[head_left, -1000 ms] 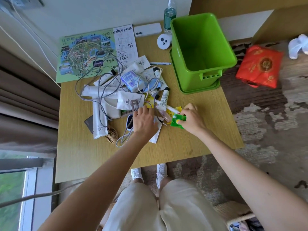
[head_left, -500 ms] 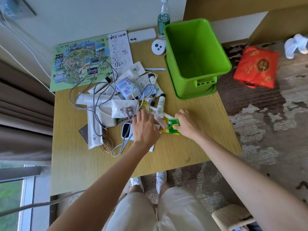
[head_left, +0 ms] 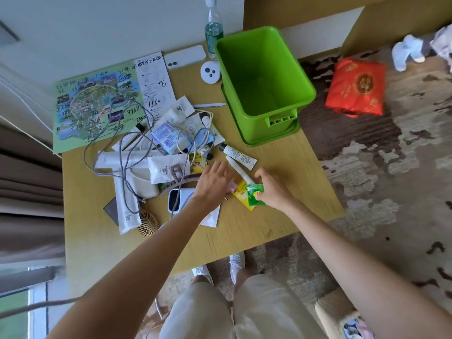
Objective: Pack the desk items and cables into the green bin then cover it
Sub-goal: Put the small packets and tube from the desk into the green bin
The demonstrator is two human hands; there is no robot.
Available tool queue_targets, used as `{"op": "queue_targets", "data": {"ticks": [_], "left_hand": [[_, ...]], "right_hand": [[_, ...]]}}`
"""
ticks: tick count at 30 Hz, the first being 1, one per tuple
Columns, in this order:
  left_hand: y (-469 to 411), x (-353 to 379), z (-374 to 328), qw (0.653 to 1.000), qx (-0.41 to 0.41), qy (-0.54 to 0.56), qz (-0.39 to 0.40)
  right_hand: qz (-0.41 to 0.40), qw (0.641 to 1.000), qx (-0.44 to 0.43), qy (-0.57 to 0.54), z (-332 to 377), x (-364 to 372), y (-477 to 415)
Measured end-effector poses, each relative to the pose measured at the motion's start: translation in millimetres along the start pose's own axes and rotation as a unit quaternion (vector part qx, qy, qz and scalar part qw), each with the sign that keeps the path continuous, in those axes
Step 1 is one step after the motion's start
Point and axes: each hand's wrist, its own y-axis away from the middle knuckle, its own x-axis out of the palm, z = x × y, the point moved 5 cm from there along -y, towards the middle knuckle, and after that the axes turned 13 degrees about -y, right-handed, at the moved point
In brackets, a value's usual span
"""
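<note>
Head view, largest first: the wooden desk fills the middle, and the green bin stands at its two o'clock corner, empty, seated on what looks like its own lid, so covering it will probably mean lifting the bin off first. At ten o'clock lies a map sheet; spreading from the centre toward nine o'clock is the heap of white tubes, packets and the grey cable, whose loops run over and under several items. Pulling any one piece could drag the cable and sweep neighbours off the nine o'clock edge.

Smaller: a power bank sits at the heap's six o'clock side, a white tube at its three o'clock. The left hand lies fingers-down on the pile; I cannot tell whether it has hold of anything. The right hand pinches a small green sachet, which overlaps a yellow sachet. That slick pair may slide apart, one dropping short of the bin during the carry toward one o'clock.
</note>
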Motion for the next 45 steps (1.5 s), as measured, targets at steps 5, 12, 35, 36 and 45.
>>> {"op": "queue_targets", "data": {"ticks": [5,12,35,36,45], "left_hand": [[-5,-10,2,0.995,0.014,0.084,-0.050],[-18,-24,-5,0.968,-0.004,0.250,-0.026],[-64,-28,23,0.975,-0.013,0.221,0.005],[-61,-27,32,0.967,-0.030,0.254,0.011],[-32,-20,108,0.876,-0.188,0.442,0.041]], "right_hand": [[-0.016,0.999,0.024,-0.036,-10,-8,3],[-0.004,0.995,0.049,-0.084,-23,-20,16],[-0.079,0.964,0.000,-0.252,-10,-61,5],[-0.077,0.963,-0.005,-0.259,-4,-60,1],[-0.076,0.988,-0.079,-0.112,58,-29,-54]]}}
